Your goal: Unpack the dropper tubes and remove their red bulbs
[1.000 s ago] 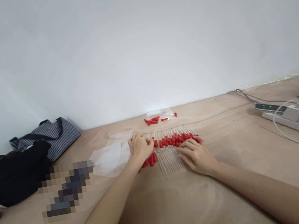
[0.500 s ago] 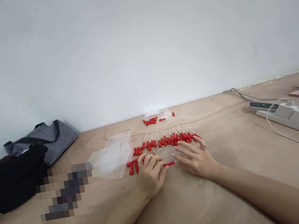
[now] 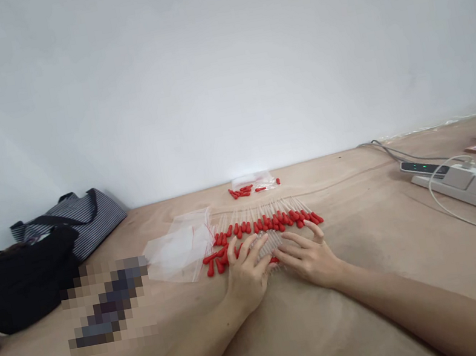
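Worktop (image 3: 312, 337) bears both hands' work: left hand (image 3: 246, 274), its grip pinching a small red bulb (image 3: 273, 260) between the hands; right hand (image 3: 314, 259) meeting it (how firmly closed, I cannot tell). Probably light, soft, rubbery; best held by its body.

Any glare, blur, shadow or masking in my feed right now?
Head view throughout: pale glow low on the wall; clear tubes between left hand and right hand faint and soft-edged; shadow under the right forearm; pixelated block masking something left of the plastic bags.
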Available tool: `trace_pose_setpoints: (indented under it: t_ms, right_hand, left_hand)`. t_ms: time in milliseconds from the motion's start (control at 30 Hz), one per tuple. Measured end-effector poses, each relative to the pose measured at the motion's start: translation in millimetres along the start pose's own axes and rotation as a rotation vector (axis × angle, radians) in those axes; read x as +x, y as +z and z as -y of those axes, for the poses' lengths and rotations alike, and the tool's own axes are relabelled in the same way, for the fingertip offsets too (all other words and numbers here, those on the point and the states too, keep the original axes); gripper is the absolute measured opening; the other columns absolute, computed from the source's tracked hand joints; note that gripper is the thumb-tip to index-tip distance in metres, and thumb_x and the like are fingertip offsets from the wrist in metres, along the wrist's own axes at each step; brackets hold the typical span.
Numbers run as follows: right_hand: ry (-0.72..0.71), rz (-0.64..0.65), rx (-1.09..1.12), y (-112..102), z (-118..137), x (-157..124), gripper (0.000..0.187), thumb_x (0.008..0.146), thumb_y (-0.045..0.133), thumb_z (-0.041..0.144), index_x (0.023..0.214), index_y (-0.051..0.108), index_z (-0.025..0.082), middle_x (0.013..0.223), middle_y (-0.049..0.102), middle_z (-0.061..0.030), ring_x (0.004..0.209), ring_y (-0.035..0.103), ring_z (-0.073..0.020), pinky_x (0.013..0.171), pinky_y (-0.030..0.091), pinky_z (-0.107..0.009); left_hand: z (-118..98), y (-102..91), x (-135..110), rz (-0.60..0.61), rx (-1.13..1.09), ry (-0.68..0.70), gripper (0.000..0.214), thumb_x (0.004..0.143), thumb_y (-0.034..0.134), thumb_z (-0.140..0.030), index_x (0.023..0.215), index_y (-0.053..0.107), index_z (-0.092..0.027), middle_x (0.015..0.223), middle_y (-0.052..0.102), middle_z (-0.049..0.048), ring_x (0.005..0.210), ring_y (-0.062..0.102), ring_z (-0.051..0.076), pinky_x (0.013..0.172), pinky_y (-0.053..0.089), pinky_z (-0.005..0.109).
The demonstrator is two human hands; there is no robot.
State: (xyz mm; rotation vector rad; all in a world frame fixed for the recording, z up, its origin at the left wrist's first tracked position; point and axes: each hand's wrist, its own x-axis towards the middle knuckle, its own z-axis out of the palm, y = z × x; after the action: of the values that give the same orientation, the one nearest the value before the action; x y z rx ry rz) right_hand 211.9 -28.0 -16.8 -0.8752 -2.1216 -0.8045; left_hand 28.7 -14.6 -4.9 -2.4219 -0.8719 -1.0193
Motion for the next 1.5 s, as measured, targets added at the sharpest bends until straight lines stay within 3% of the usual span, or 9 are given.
trace_pose_setpoints:
  t_ms: [167, 500, 867, 1000, 1100, 1167, 1267, 1367, 1500]
  right_hand:
    - [-0.046, -0.009, -0.013, -1, 0, -1, 0.023, 0.084, 0.041, 0.012, 0.095, 0.059, 0.022, 0.057, 0.059, 0.0039, 0.091, 0.054, -0.0133, 0.100, 0.005, -0.046]
    - [-0.057, 0.047, -0.022, -3, -3, 0, 0.031, 0.080, 0.043, 0.009, 0.100, 0.057, 0.027, 0.056, 0.057, 0.0046, 0.094, 0.052, -0.0142, 0.099, 0.001, -0.050]
    - [-0.021, 0.159, 0.043, -14, -7, 2, 0.042, 0.081, 0.043, 0.010, 0.114, 0.049, 0.035, 0.058, 0.058, 0.0050, 0.095, 0.050, -0.0161, 0.097, -0.002, -0.050]
    - [0.057, 0.226, 0.038, -15, -19, -1, 0.042, 0.083, 0.039, 0.010, 0.120, 0.045, 0.028, 0.064, 0.060, 0.0025, 0.079, 0.052, -0.0151, 0.094, 0.010, -0.045]
    - [0.179, 0.263, 0.031, -10, -22, -2, 0.024, 0.086, 0.036, 0.016, 0.097, 0.057, 0.015, 0.064, 0.059, -0.0016, 0.061, 0.048, -0.0129, 0.079, 0.026, -0.034]
    - [0.224, 0.328, 0.006, -7, -20, -2, 0.021, 0.084, 0.036, 0.016, 0.081, 0.057, 0.015, 0.066, 0.057, -0.0030, 0.056, 0.045, -0.0126, 0.067, 0.027, -0.030]
    - [0.234, 0.414, -0.025, -4, -16, -2, 0.021, 0.078, 0.039, 0.009, 0.089, 0.056, 0.015, 0.077, 0.057, -0.0057, 0.061, 0.047, -0.0150, 0.065, 0.028, -0.029]
    - [0.248, 0.403, 0.014, 0, -14, -4, 0.032, 0.074, 0.037, 0.004, 0.100, 0.052, 0.015, 0.087, 0.055, -0.0077, 0.076, 0.050, -0.0178, 0.071, 0.031, -0.029]
    - [0.292, 0.363, 0.084, 9, -15, -6, 0.027, 0.074, 0.035, 0.000, 0.089, 0.053, 0.014, 0.082, 0.055, -0.0071, 0.074, 0.050, -0.0169, 0.068, 0.036, -0.027]
  left_hand:
    - [-1, -6.0, 1, 0.009, 0.051, 0.014, 0.016, 0.079, 0.052, -0.026, 0.067, 0.062, -0.022, 0.116, 0.057, 0.0011, 0.108, 0.046, 0.024, 0.095, 0.021, 0.052]
    - [0, -6.8, -1, -0.010, 0.078, 0.047, 0.015, 0.073, 0.050, -0.014, 0.069, 0.062, -0.023, 0.113, 0.057, 0.0004, 0.108, 0.044, 0.026, 0.096, 0.021, 0.055]
    - [-1, -10.9, -3, -0.014, 0.059, 0.021, 0.021, 0.077, 0.045, -0.014, 0.071, 0.062, -0.024, 0.109, 0.060, 0.0008, 0.105, 0.046, 0.023, 0.096, 0.022, 0.053]
    - [4, -18.7, -2, -0.016, 0.067, -0.081, 0.019, 0.080, 0.049, -0.025, 0.067, 0.063, -0.023, 0.104, 0.062, 0.0026, 0.101, 0.049, 0.024, 0.092, 0.025, 0.050]
    - [8, -25.8, 1, 0.010, 0.052, -0.151, 0.018, 0.080, 0.050, -0.032, 0.070, 0.064, -0.025, 0.081, 0.064, 0.0020, 0.082, 0.054, 0.019, 0.085, 0.031, 0.043]
    - [14, -32.1, 2, 0.034, 0.046, -0.210, 0.016, 0.080, 0.050, -0.032, 0.076, 0.064, -0.027, 0.070, 0.062, -0.0002, 0.072, 0.055, 0.016, 0.080, 0.031, 0.038]
    - [29, -45.3, 1, 0.082, 0.071, -0.380, 0.014, 0.079, 0.051, -0.034, 0.084, 0.060, -0.024, 0.072, 0.064, -0.0009, 0.071, 0.057, 0.015, 0.079, 0.030, 0.037]
    - [47, -60.4, -10, 0.173, 0.109, -0.586, 0.024, 0.075, 0.053, -0.043, 0.083, 0.054, -0.020, 0.070, 0.063, -0.0010, 0.067, 0.058, 0.016, 0.079, 0.030, 0.037]
    - [58, -73.8, -29, 0.315, 0.146, -0.666, 0.032, 0.072, 0.049, -0.052, 0.071, 0.048, -0.020, 0.060, 0.059, -0.0044, 0.060, 0.055, 0.015, 0.078, 0.029, 0.037]
